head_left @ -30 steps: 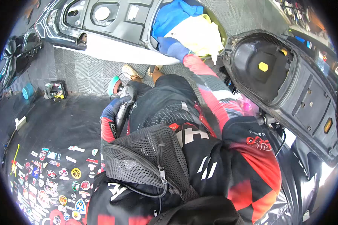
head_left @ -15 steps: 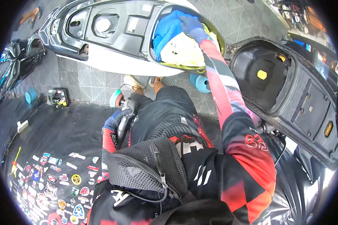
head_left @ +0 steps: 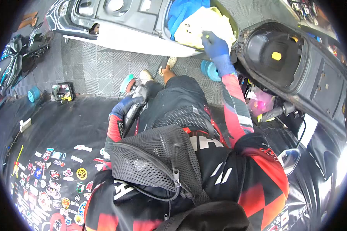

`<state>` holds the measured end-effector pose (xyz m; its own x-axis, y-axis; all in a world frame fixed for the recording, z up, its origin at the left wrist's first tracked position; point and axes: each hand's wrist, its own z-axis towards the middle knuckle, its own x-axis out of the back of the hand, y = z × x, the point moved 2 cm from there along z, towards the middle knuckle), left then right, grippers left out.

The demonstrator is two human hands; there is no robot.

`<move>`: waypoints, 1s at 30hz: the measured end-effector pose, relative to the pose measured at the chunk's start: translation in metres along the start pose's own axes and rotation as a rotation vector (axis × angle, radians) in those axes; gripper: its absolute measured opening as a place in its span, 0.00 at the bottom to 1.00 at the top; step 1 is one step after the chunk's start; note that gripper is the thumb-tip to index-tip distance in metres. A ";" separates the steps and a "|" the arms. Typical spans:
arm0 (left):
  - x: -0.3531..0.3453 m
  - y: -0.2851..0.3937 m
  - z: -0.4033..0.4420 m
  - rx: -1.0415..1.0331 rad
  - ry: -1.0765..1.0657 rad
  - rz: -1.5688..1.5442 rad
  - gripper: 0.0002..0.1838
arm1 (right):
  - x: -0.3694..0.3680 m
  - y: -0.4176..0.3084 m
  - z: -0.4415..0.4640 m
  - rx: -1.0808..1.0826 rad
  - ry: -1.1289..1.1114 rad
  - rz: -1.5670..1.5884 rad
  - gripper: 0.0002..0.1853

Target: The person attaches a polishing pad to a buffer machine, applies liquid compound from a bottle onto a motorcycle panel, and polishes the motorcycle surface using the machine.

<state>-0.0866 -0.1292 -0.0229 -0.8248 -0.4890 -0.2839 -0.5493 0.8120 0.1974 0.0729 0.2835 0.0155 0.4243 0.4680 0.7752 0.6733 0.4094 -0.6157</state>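
The under-seat storage compartment (head_left: 233,20) of the scooter holds a pale yellow cloth (head_left: 196,26) and, at its left end, a blue cloth (head_left: 183,11). The gloved right hand (head_left: 216,44) is over the near edge of the compartment, at the front of the yellow cloth. Its fingers are partly curled, neither spread wide nor clearly closed; I cannot tell whether they have pinched the fabric or only rest against it. The gloved left hand (head_left: 124,106), on the wearer's side of the compartment and to its left, has its fingers wrapped around the body of a polisher (head_left: 132,112), with its teal-edged pad (head_left: 128,82) facing away from the leg. To the right of the compartment lies the opened seat (head_left: 287,73), underside up.

To handle the cloth well, I would gather a full fold of it between thumb and fingers, not a loose corner, and keep it from brushing the compartment's rim. Meanwhile the left grip is best kept firm and well clear of the switch, with the pad away from the scooter's white side panel (head_left: 131,42)
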 end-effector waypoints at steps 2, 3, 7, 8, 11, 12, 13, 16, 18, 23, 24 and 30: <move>0.003 0.007 -0.009 -0.126 -0.005 0.244 0.38 | -0.027 0.010 -0.048 0.161 -0.289 -0.093 0.15; -0.010 0.024 -0.034 -0.129 0.013 0.271 0.31 | -0.046 0.015 -0.076 0.198 -0.473 -0.142 0.16; -0.023 0.064 -0.080 -0.386 -0.112 0.454 0.41 | -0.064 -0.039 -0.176 0.078 -1.067 -0.029 0.26; -0.037 0.071 -0.091 -0.414 -0.155 0.401 0.41 | -0.072 -0.045 -0.198 0.038 -1.130 0.118 0.30; -0.061 0.073 -0.079 -0.749 -0.339 0.209 0.40 | -0.079 -0.088 -0.234 0.281 -0.796 0.184 0.39; -0.082 0.080 -0.092 -0.785 -0.377 0.057 0.38 | -0.081 -0.097 -0.239 0.285 -0.794 0.182 0.39; -0.103 0.089 -0.104 -0.818 -0.413 -0.095 0.36 | -0.080 -0.106 -0.241 0.184 -0.782 0.482 0.39; -0.140 0.105 -0.088 -0.845 -0.568 -0.135 0.35 | -0.053 -0.127 -0.245 -0.077 -0.619 1.023 0.38; -0.152 0.112 -0.065 -0.849 -0.527 -0.092 0.31 | -0.018 -0.120 -0.243 -0.299 -0.470 1.174 0.34; -0.197 0.109 -0.075 -1.179 -0.383 0.170 0.48 | 0.037 -0.111 -0.241 -0.346 -0.269 1.057 0.35; -0.204 0.106 -0.073 -1.202 -0.354 0.094 0.46 | 0.045 -0.115 -0.239 -0.363 -0.251 0.988 0.34; -0.227 0.064 -0.013 -0.956 -0.094 0.047 0.27 | 0.047 -0.079 -0.229 -0.235 -0.175 0.555 0.44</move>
<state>0.0637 0.0294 0.0662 -0.8575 -0.4012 -0.3219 -0.4272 0.2069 0.8802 0.1777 0.0938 0.1328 0.6570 0.6908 0.3018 0.5044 -0.1054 -0.8570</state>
